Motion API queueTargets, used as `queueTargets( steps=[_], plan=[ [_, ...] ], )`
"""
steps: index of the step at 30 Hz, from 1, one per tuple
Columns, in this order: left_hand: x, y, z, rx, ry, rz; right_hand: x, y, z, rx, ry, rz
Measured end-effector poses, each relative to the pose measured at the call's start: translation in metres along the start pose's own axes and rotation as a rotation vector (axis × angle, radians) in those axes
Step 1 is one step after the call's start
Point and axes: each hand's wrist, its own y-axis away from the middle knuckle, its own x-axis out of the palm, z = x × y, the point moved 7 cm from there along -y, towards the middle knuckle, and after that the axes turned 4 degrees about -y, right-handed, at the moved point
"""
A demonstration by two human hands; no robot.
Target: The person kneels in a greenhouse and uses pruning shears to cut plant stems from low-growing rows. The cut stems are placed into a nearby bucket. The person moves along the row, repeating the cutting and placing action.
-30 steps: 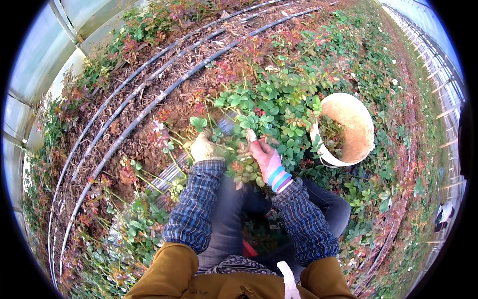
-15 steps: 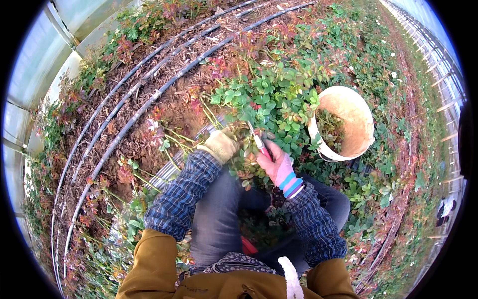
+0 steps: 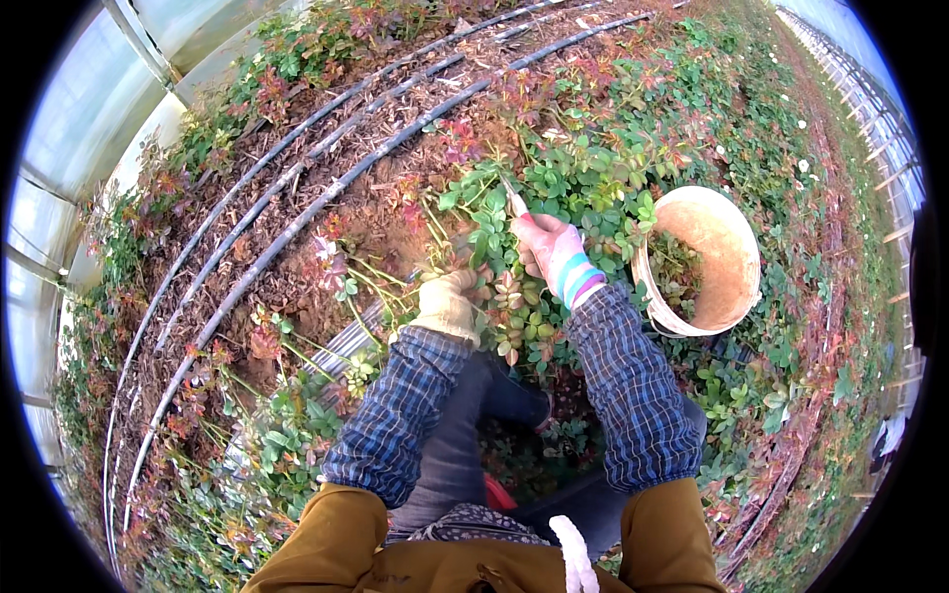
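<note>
Slim tool (image 3: 515, 201) tilted; green leaves (image 3: 486, 219) beside

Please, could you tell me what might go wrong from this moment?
The slim pale hand tool in the right hand with blue-banded cuff reaches into dense green leaves; it might nick something hidden there. The cream-gloved left hand is nearby, so a slip could hurt it. The round white bucket holding leafy pieces sits near the blue checked right sleeve; a bump might tip it.

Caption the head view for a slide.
Gloved left hand among leafy plants, right hand holding a slim tool, pale bucket with leaves inside at right.
</note>
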Motion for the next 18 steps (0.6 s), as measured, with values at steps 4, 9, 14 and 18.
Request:
queueTargets(
  steps=[4,9,14,18],
  plan=[
    [0.008,0.016,-0.02,0.065,-0.021,0.195,-0.018,0.043,-0.007,-0.229,-0.008,0.017],
    [0.033,0.044,-0.025,0.049,0.166,0.531,-0.017,0.123,-0.015,-0.602,0.789,0.15],
    [0.038,0.058,-0.037,0.146,-0.04,0.471,-0.001,0.149,-0.021,-0.576,0.899,0.185],
    [0.015,0.071,-0.071,0.145,0.262,0.161,-0.023,0.158,-0.015,-0.509,0.938,0.183]
  ],
)
